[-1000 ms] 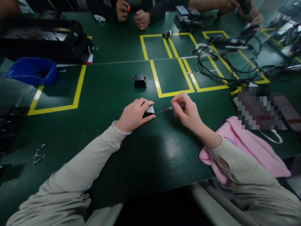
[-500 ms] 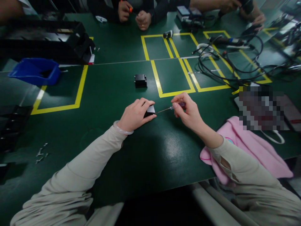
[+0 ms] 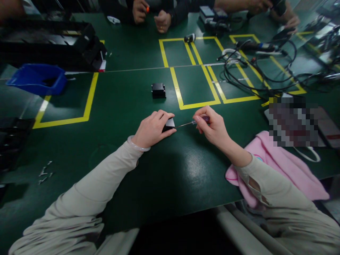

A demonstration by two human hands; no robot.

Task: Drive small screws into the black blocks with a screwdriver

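My left hand (image 3: 154, 128) is closed round a small black block with a pale top face (image 3: 169, 123), pressing it to the green table; the hand covers much of it. In my right hand (image 3: 210, 124) a screwdriver (image 3: 203, 119) with a clear purplish handle is gripped between thumb and fingers. Its thin shaft points left, and the tip meets the block's right side near my left thumb. Beyond my hands stands a similar black block (image 3: 158, 90), with small pale bits at its sides.
Left are a blue bin (image 3: 37, 79), black trays (image 3: 50, 42) and several loose small metal parts (image 3: 45, 173). Right lie a pink cloth (image 3: 281, 166) and tangled black cables (image 3: 265, 72). A black cylinder (image 3: 189, 38) lies farther back. Co-workers' hands (image 3: 162, 21) are across the table (image 3: 127, 95).
My hands, the block and the screwdriver keep almost the same place. Across the table, a co-worker's two hands have moved slightly apart. The view has shifted very slightly.
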